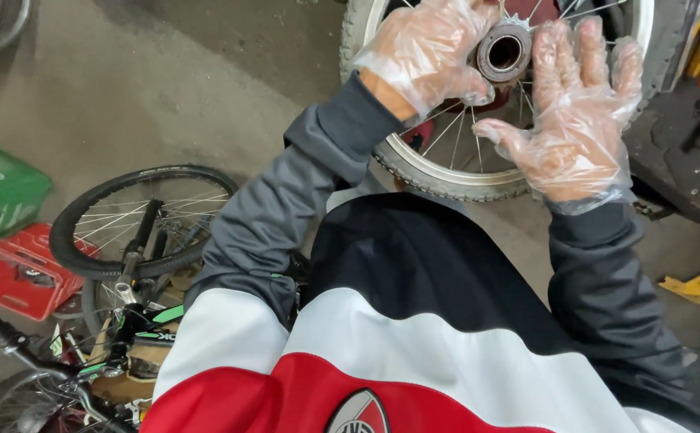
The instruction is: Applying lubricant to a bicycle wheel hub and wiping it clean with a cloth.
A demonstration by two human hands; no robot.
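- The hub (504,53) is seen at the centre of the spoked wheel (446,164).
- It is gripped by the gloved left hand (426,50).
- Right of the hub, the gloved right hand (578,120) is held open, fingers spread.
- Far below-left of the hub, a bicycle (125,265) lies beside a red crate (21,273).

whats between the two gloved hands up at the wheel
In the head view, the wheel's metal hub sits between the left hand and the right hand, with spokes fanning out below it.
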